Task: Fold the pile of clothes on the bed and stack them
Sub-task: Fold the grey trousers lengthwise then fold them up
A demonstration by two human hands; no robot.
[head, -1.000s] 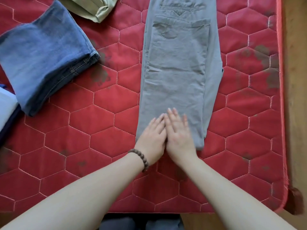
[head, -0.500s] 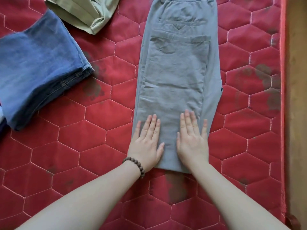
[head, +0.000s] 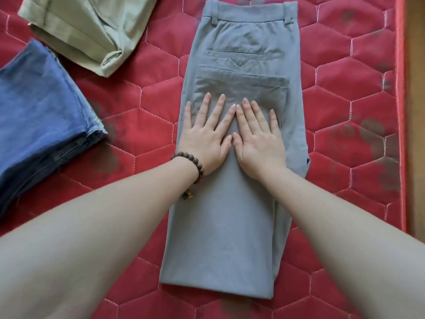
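Left hand (head: 204,137) and right hand (head: 257,139) flat, fingers spread, thumbs touching, pressing grey trousers (head: 230,238). Bare quilt (head: 345,111) right; jeans (head: 39,125) well left.

1 head camera looks steeply down from close above the red quilted bed (head: 142,107), facing forward.

Both hands now lie farther up the grey trousers (head: 232,203) than a second ago (near the folded-up leg's hem): the left hand (head: 207,134) and right hand (head: 257,139) press flat, fingers spread, forefingers and thumbs touching again.
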